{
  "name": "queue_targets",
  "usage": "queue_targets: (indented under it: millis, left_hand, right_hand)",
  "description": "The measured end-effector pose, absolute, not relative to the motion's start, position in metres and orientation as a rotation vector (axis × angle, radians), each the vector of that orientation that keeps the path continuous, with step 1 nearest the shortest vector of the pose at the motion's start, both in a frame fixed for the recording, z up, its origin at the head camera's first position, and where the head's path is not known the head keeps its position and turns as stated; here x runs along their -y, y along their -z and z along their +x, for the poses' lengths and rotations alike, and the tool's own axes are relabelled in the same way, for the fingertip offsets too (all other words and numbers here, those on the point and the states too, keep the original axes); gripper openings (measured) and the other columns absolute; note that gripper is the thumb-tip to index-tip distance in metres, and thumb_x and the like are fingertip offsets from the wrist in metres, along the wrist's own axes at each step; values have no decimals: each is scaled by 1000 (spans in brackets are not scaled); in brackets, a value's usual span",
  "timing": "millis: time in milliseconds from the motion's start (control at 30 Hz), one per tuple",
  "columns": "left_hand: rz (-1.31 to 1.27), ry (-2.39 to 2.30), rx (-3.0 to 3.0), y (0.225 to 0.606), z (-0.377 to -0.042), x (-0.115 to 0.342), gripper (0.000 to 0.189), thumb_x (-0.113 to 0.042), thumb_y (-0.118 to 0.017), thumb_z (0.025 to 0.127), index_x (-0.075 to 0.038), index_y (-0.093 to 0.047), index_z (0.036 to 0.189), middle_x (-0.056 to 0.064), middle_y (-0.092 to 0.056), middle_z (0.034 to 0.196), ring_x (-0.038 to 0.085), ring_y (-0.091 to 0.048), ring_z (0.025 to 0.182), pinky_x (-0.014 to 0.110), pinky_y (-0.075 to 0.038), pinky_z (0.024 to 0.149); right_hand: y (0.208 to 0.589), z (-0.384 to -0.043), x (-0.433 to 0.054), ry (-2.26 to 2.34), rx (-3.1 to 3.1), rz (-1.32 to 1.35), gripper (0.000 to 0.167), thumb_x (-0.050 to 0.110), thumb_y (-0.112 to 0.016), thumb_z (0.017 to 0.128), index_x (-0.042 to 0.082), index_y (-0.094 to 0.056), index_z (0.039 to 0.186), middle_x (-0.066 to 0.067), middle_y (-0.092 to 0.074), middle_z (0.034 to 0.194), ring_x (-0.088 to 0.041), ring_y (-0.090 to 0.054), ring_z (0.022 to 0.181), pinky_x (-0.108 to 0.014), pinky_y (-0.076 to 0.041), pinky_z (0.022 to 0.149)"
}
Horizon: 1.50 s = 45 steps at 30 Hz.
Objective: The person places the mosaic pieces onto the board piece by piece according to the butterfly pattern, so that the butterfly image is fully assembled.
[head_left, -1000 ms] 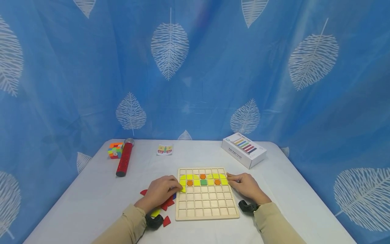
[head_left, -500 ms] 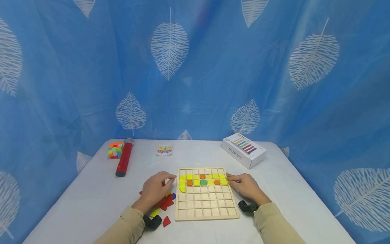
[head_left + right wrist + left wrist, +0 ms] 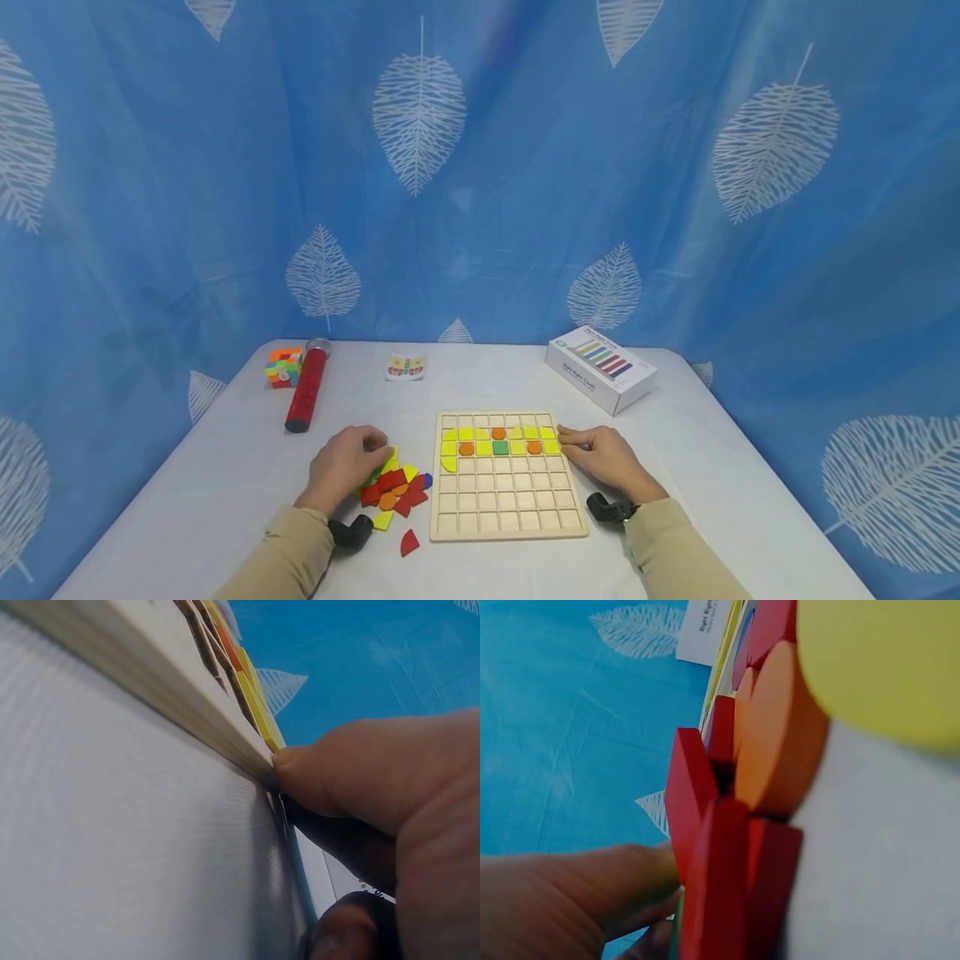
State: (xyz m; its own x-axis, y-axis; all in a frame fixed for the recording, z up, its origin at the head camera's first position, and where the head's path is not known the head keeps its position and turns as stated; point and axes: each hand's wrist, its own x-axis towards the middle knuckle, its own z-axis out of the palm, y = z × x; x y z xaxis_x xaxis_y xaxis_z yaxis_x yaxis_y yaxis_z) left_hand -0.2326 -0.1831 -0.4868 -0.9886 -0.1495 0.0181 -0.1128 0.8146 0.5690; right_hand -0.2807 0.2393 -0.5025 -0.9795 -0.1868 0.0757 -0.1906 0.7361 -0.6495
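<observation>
A square wooden grid board (image 3: 487, 502) lies at the middle of the table, with yellow, orange and green pieces in its upper rows. My left hand (image 3: 343, 468) is over the left side of a pile of loose coloured pieces (image 3: 393, 481), its thumb and forefinger apart beside yellow ones. In the left wrist view, my thumb (image 3: 641, 874) reaches behind a red piece (image 3: 688, 799); an orange disc (image 3: 780, 727) stands out farther along the pile. My right hand (image 3: 603, 456) holds the board's right edge, thumb tip (image 3: 289, 759) at the rim by a yellow piece (image 3: 259, 720).
A pattern card (image 3: 405, 368) lies at the back. At the back left are a puzzle cube (image 3: 283, 369) and a red tube (image 3: 307, 392); at the back right, a white box (image 3: 600, 369). One red quarter-circle piece (image 3: 409, 543) lies nearer the front edge.
My left hand has left the yellow quarter-circle in the board's left column and moved left to the pile, uncovering more pieces. My right hand has stayed at the board's edge.
</observation>
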Motion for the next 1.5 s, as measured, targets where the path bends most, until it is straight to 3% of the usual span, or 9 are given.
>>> queue_targets:
  millis: [433, 733, 933, 1133, 1500]
  left_hand:
    - [196, 900, 2991, 482, -232, 184, 33, -32, -86, 84, -12, -74, 107, 1, -69, 95, 17, -59, 84, 41, -57, 80]
    - [209, 991, 2920, 482, -234, 179, 25, -28, -84, 87, -13, -71, 102, 0, -67, 89, 17, -57, 78, 33, -53, 71]
    - [113, 1116, 2820, 469, -227, 154, 16, -29, -81, 89, -18, -73, 97, -2, -68, 92, 16, -57, 79, 29, -52, 69]
    - [-67, 1113, 2872, 461, -227, 118, 12, -29, -81, 89, -21, -74, 93, -7, -66, 85, 14, -56, 79, 31, -50, 71]
    - [-232, 883, 2928, 467, -242, 83, 14, -29, -82, 88, -23, -72, 81, -10, -62, 74, 12, -54, 67, 29, -43, 60]
  right_hand:
    - [502, -280, -239, -1061, 2930, 326, 29, 29, -72, 96, 15, -77, 121, 3, -67, 137, -31, -55, 138, -54, -41, 113]
    - [502, -280, -239, -1058, 2921, 331, 28, 27, -73, 95, 15, -77, 120, 2, -67, 137, -31, -56, 137, -53, -41, 113]
    - [504, -282, -239, -1072, 2919, 320, 27, 26, -73, 95, 15, -77, 120, 3, -67, 137, -31, -55, 138, -54, -41, 114]
    - [505, -282, -240, -1066, 2921, 312, 27, 25, -73, 95, 15, -77, 120, 3, -67, 137, -32, -55, 138, -55, -41, 113]
    - [505, -282, -239, -1060, 2921, 319, 27, 26, -74, 95, 16, -77, 119, 4, -68, 136, -31, -56, 137, -53, -42, 113]
